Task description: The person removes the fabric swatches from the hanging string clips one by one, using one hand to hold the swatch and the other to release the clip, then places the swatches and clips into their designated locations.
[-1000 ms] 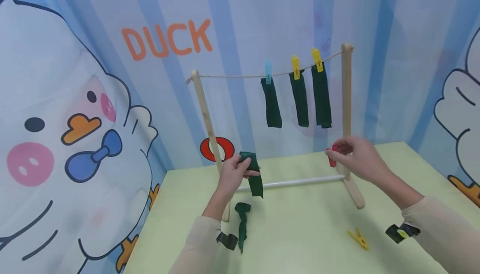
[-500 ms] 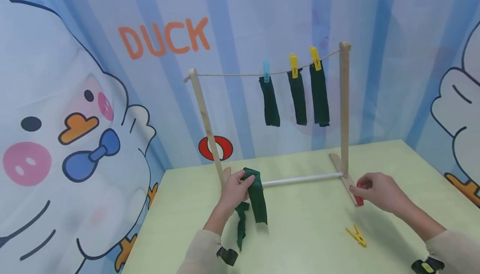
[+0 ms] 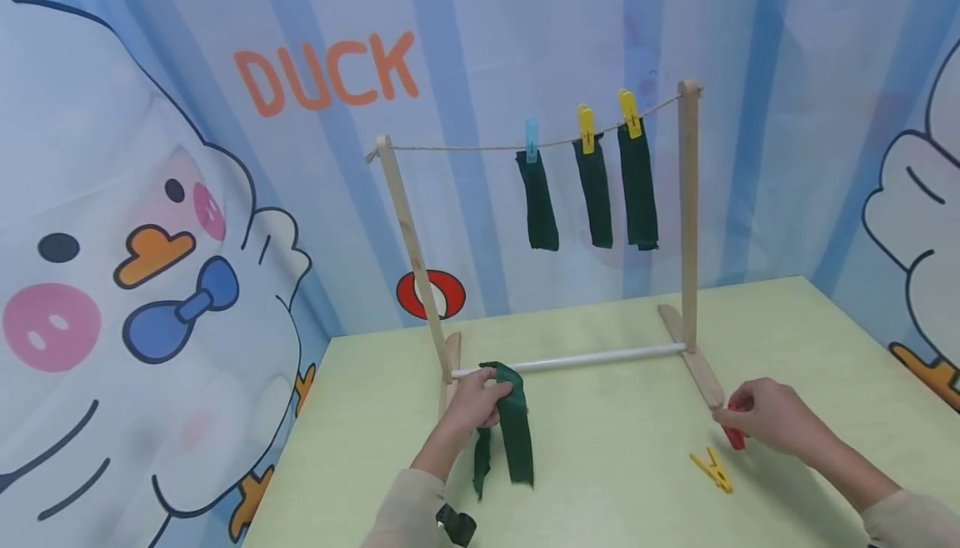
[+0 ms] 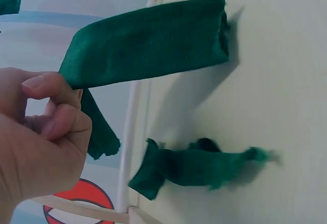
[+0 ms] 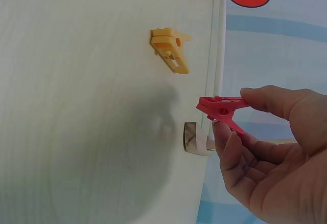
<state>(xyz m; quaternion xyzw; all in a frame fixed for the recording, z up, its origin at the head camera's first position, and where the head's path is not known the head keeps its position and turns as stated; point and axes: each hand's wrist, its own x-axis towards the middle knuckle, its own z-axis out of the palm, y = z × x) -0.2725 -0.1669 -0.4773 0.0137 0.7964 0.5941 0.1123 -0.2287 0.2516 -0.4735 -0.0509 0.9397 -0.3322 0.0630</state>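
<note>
My left hand (image 3: 471, 405) pinches one end of a dark green cloth strip (image 3: 516, 431), folded over the fingers and hanging down just above the table. A second green cloth strip (image 4: 199, 166) lies crumpled on the table below it, partly hidden in the head view. Low at the right, my right hand (image 3: 776, 419) holds a red clothespin (image 5: 223, 110) by its handles, between thumb and fingers. A yellow clothespin (image 3: 712, 470) lies on the table just left of that hand.
A wooden rack with a right post (image 3: 688, 215), left post (image 3: 411, 248) and white bottom bar (image 3: 600, 358) stands behind. From its string (image 3: 457, 148) hang several green strips, held by one blue clothespin (image 3: 532, 141) and two yellow ones. A printed curtain (image 3: 510, 23) backs the table.
My right hand has come down and right from beside the right post, carrying the red clothespin. The left hand has lowered with its green strip, which now covers part of the one on the table.
</note>
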